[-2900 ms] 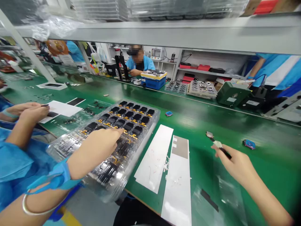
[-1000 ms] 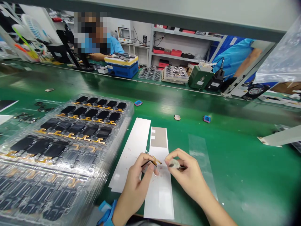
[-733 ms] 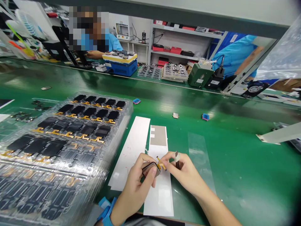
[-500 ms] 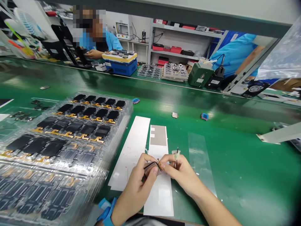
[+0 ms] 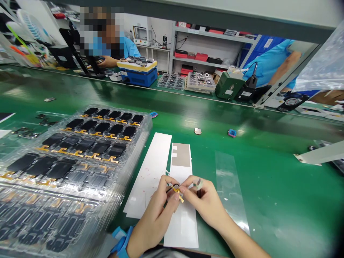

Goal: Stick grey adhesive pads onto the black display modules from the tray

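Golden ribbon (image 5: 181,199), earlier jutting outward, now crosses the panel (image 5: 176,186) pinched by left hand (image 5: 161,201) and right hand (image 5: 203,196).

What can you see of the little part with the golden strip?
The little part shows a dark edge, a greyish face and a film-like golden strip pointing toward the wearer. The left hand grips it; the right hand touches it near the strip. Held above a white sheet, it is partly hidden.

The light is bright, with strong glare on the clear tray (image 5: 125,175) beside the left hand (image 5: 157,211), soft shine on the table (image 5: 271,193) beyond, and darkened rightmost edge.
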A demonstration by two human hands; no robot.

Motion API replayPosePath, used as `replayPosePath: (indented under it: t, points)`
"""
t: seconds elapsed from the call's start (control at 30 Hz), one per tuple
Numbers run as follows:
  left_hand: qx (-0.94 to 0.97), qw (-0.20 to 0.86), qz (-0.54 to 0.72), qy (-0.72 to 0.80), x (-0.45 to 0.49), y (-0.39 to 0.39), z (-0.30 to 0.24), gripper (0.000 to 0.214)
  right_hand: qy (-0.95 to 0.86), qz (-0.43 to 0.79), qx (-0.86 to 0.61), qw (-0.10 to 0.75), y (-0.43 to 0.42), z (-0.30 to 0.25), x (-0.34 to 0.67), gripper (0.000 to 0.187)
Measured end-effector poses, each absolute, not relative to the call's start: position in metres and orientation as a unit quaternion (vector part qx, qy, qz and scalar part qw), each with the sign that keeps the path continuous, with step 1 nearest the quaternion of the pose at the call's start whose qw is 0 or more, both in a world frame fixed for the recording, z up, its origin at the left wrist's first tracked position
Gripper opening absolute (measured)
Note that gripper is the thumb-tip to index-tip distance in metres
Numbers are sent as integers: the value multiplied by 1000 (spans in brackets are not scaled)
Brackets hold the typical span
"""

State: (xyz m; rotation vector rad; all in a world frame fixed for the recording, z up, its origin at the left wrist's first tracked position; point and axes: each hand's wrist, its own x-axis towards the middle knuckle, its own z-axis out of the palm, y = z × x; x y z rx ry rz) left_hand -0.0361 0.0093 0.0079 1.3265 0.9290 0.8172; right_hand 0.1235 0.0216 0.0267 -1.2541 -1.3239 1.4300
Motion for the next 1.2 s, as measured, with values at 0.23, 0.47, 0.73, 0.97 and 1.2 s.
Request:
replayPosePath:
  t: [0.23,0.47,0.73,0.97,1.2]
  points:
    - [559,625,374,396,-34,10,2,25,-517,560,-497,415,18,27,121,29]
    - [549,635,384,384,-34,9,-1,20,-551,515,-502,424,18,28,122,20]
    - [557,624,377,398,-34,9,-5,14,-543,529,-496,423,18,25,122,20]
    - [664,515,318,439,-31,16,9,13,-547,407,-514,520,37,30,155,36]
    - [826,300,206,430,-13,28,17,25,-527,349,-546,550,69,10,179,38]
